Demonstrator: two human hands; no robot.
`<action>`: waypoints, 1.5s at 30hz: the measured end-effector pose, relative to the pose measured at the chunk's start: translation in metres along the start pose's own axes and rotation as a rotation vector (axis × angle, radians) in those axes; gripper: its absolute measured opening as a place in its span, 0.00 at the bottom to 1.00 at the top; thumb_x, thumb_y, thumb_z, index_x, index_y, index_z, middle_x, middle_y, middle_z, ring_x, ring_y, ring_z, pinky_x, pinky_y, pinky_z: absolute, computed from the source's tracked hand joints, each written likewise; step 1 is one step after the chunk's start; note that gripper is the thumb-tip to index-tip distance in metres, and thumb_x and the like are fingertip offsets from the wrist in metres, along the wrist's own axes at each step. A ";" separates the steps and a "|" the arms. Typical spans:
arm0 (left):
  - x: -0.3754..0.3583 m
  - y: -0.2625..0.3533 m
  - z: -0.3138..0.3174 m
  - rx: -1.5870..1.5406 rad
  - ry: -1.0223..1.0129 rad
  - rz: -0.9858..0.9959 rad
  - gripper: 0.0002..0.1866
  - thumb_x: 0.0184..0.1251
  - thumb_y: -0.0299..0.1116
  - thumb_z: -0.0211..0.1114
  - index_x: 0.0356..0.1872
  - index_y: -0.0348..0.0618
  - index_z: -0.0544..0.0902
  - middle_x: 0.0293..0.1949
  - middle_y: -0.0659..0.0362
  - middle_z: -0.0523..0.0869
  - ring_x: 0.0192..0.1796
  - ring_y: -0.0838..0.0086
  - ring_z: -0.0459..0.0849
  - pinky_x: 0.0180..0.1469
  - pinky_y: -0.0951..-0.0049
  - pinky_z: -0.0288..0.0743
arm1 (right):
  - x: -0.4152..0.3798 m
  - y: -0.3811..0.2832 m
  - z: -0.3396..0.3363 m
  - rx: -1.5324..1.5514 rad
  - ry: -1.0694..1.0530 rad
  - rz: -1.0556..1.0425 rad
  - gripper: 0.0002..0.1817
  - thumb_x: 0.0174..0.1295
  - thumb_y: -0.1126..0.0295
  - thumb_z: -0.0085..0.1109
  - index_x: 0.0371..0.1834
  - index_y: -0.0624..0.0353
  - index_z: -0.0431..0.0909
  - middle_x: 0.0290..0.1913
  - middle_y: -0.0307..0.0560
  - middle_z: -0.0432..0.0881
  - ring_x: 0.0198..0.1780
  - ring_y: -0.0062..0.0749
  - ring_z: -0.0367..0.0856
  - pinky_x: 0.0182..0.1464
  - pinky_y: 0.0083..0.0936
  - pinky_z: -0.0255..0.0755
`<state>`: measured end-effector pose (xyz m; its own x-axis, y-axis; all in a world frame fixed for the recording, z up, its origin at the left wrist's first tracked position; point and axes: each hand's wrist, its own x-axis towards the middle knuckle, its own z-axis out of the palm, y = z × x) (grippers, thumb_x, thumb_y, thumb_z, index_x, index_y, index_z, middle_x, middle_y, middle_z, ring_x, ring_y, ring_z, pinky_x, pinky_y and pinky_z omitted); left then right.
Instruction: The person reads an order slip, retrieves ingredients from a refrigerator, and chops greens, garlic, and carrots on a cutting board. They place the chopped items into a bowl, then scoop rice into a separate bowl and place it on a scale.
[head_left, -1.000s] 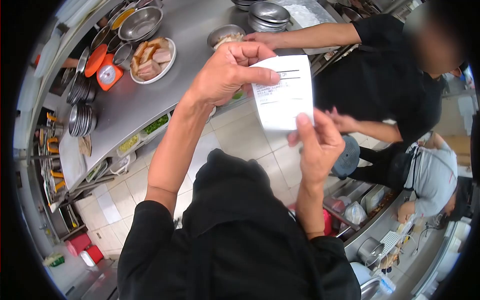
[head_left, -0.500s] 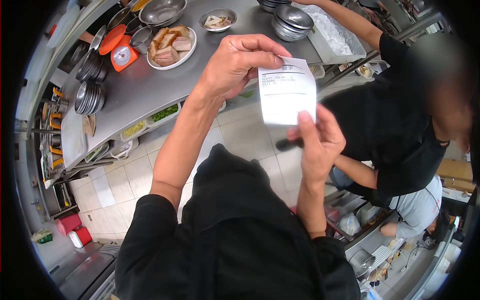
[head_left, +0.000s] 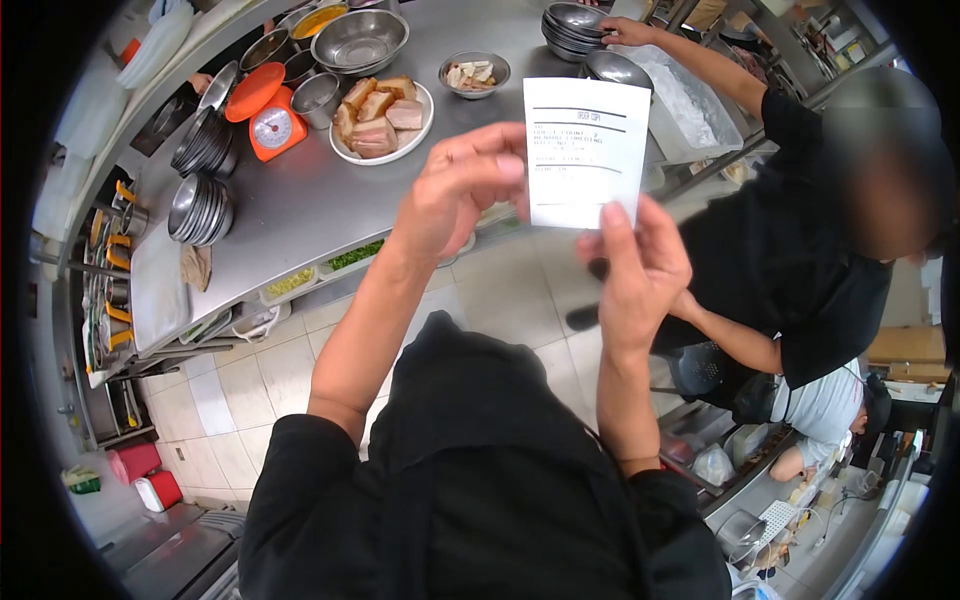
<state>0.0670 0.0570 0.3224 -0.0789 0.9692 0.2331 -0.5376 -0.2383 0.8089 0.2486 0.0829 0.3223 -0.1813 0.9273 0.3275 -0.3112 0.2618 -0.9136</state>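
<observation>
A white printed order slip (head_left: 585, 150) stands upright in front of me, its heading reading "ORDER COPY". My right hand (head_left: 640, 265) pinches its lower right edge, thumb on the printed face and fingers behind. At the slip's left edge is my left hand (head_left: 458, 195), slightly blurred. Its thumb is off the paper and apart from the fingers, whose tips pass behind the edge. Beyond my hands, a white plate (head_left: 428, 135) of roast pork belly chunks (head_left: 375, 120) rests on the steel counter (head_left: 300, 205), with a small metal bowl of pale pieces (head_left: 475, 75) to its right.
An orange scale (head_left: 272, 130), stacked metal bowls (head_left: 200, 210) and a large steel bowl (head_left: 360, 42) are on the counter. A co-worker in black (head_left: 790, 220) stands close on the right, one hand at a bowl stack (head_left: 570, 30) beside the ice bin (head_left: 690, 110). Another person crouches behind.
My left hand has come off the slip's top and moved down to its left edge. The slip now stands higher and straighter in my right hand. The co-worker's hand has reached the bowl stack.
</observation>
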 end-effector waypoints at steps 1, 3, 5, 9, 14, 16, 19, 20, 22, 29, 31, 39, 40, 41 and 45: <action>-0.005 0.004 -0.007 0.079 -0.018 -0.006 0.23 0.63 0.33 0.60 0.57 0.29 0.77 0.47 0.54 0.85 0.44 0.73 0.83 0.43 0.74 0.75 | 0.000 0.002 0.008 0.009 0.005 -0.008 0.14 0.67 0.72 0.62 0.50 0.72 0.77 0.34 0.48 0.85 0.29 0.20 0.82 0.30 0.16 0.78; -0.014 0.012 -0.019 0.238 -0.054 -0.018 0.23 0.61 0.30 0.62 0.56 0.30 0.79 0.47 0.55 0.85 0.45 0.75 0.82 0.45 0.74 0.75 | 0.001 0.008 0.024 0.026 0.015 -0.025 0.14 0.67 0.72 0.62 0.50 0.71 0.77 0.34 0.48 0.85 0.29 0.20 0.82 0.30 0.16 0.77; -0.021 0.024 -0.018 0.230 -0.038 -0.026 0.22 0.60 0.25 0.64 0.56 0.30 0.79 0.46 0.56 0.86 0.46 0.77 0.81 0.47 0.75 0.75 | 0.002 0.012 0.040 0.045 0.016 -0.032 0.14 0.67 0.72 0.62 0.50 0.71 0.77 0.34 0.48 0.85 0.29 0.20 0.82 0.31 0.16 0.77; -0.026 0.031 -0.028 0.320 -0.008 0.052 0.18 0.65 0.27 0.64 0.55 0.30 0.80 0.41 0.59 0.85 0.38 0.81 0.80 0.38 0.79 0.75 | 0.004 0.021 0.068 0.079 0.023 -0.051 0.13 0.67 0.72 0.62 0.49 0.71 0.77 0.34 0.48 0.85 0.29 0.20 0.82 0.31 0.16 0.77; -0.021 0.040 -0.046 0.496 0.084 0.075 0.13 0.72 0.32 0.62 0.49 0.33 0.83 0.33 0.61 0.84 0.31 0.82 0.79 0.34 0.80 0.74 | 0.015 0.030 0.094 0.088 0.033 -0.045 0.13 0.67 0.72 0.62 0.49 0.71 0.77 0.34 0.47 0.85 0.29 0.20 0.82 0.32 0.16 0.77; -0.016 0.043 -0.050 0.489 0.114 0.071 0.12 0.72 0.33 0.62 0.47 0.34 0.84 0.30 0.61 0.83 0.29 0.82 0.78 0.32 0.80 0.74 | 0.022 0.034 0.100 0.090 0.019 -0.033 0.13 0.67 0.72 0.62 0.49 0.71 0.77 0.34 0.47 0.85 0.30 0.20 0.82 0.33 0.16 0.77; -0.003 0.044 -0.055 0.463 0.153 0.049 0.11 0.72 0.33 0.61 0.44 0.34 0.84 0.28 0.62 0.82 0.27 0.82 0.78 0.31 0.79 0.73 | 0.038 0.041 0.104 0.101 -0.009 -0.020 0.14 0.67 0.72 0.62 0.49 0.71 0.77 0.36 0.48 0.85 0.32 0.20 0.82 0.34 0.17 0.78; 0.003 0.044 -0.057 0.455 0.162 0.039 0.11 0.72 0.33 0.61 0.43 0.34 0.84 0.28 0.62 0.82 0.27 0.82 0.77 0.31 0.79 0.73 | 0.045 0.043 0.104 0.101 -0.019 -0.018 0.14 0.67 0.71 0.62 0.50 0.71 0.77 0.36 0.48 0.85 0.32 0.20 0.82 0.35 0.17 0.78; 0.017 0.044 -0.062 0.484 0.174 0.032 0.10 0.72 0.32 0.61 0.42 0.34 0.84 0.28 0.62 0.82 0.27 0.81 0.77 0.31 0.78 0.73 | 0.060 0.049 0.105 0.114 -0.033 -0.011 0.14 0.68 0.70 0.61 0.50 0.70 0.77 0.38 0.47 0.84 0.34 0.20 0.81 0.35 0.18 0.78; 0.077 0.038 -0.084 0.951 0.210 -0.010 0.09 0.71 0.29 0.59 0.43 0.34 0.83 0.29 0.63 0.82 0.31 0.82 0.78 0.34 0.79 0.73 | 0.138 0.069 0.113 0.109 -0.076 0.007 0.12 0.71 0.67 0.57 0.43 0.67 0.80 0.36 0.35 0.80 0.38 0.13 0.71 0.41 0.14 0.68; 0.099 0.047 -0.082 0.907 0.203 0.007 0.09 0.71 0.30 0.61 0.44 0.34 0.82 0.30 0.64 0.82 0.32 0.83 0.78 0.35 0.79 0.72 | 0.170 0.068 0.118 0.145 -0.097 -0.018 0.13 0.72 0.65 0.57 0.41 0.67 0.80 0.36 0.34 0.80 0.37 0.13 0.71 0.40 0.15 0.68; 0.116 0.060 -0.097 0.843 0.258 0.072 0.11 0.71 0.32 0.63 0.47 0.36 0.80 0.32 0.66 0.81 0.33 0.83 0.78 0.37 0.80 0.72 | 0.348 -0.005 0.168 0.320 -0.134 -0.291 0.19 0.69 0.63 0.60 0.53 0.70 0.79 0.45 0.41 0.84 0.43 0.19 0.79 0.47 0.18 0.72; 0.110 0.056 -0.106 0.885 0.263 0.040 0.10 0.71 0.32 0.64 0.45 0.36 0.81 0.33 0.65 0.82 0.33 0.83 0.79 0.37 0.80 0.73 | 0.368 -0.014 0.178 0.295 -0.140 -0.316 0.17 0.69 0.63 0.60 0.48 0.70 0.80 0.41 0.41 0.85 0.40 0.17 0.79 0.43 0.18 0.73; 0.101 0.050 -0.113 0.888 0.285 0.007 0.09 0.70 0.32 0.64 0.44 0.36 0.82 0.33 0.64 0.83 0.34 0.83 0.80 0.38 0.80 0.73 | 0.385 -0.022 0.188 0.268 -0.145 -0.339 0.16 0.69 0.64 0.60 0.44 0.70 0.82 0.37 0.40 0.85 0.36 0.16 0.78 0.38 0.17 0.74; 0.050 0.026 -0.142 0.773 0.413 -0.161 0.08 0.69 0.31 0.64 0.42 0.36 0.83 0.33 0.62 0.85 0.34 0.82 0.81 0.38 0.79 0.74 | 0.421 -0.045 0.223 0.311 -0.090 -0.268 0.15 0.67 0.65 0.60 0.42 0.71 0.81 0.34 0.46 0.85 0.29 0.23 0.82 0.27 0.22 0.78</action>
<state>-0.0701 0.1079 0.2779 -0.4282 0.9037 -0.0078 0.1362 0.0731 0.9880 -0.0215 0.4020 0.5547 -0.1317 0.8065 0.5763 -0.6228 0.3850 -0.6811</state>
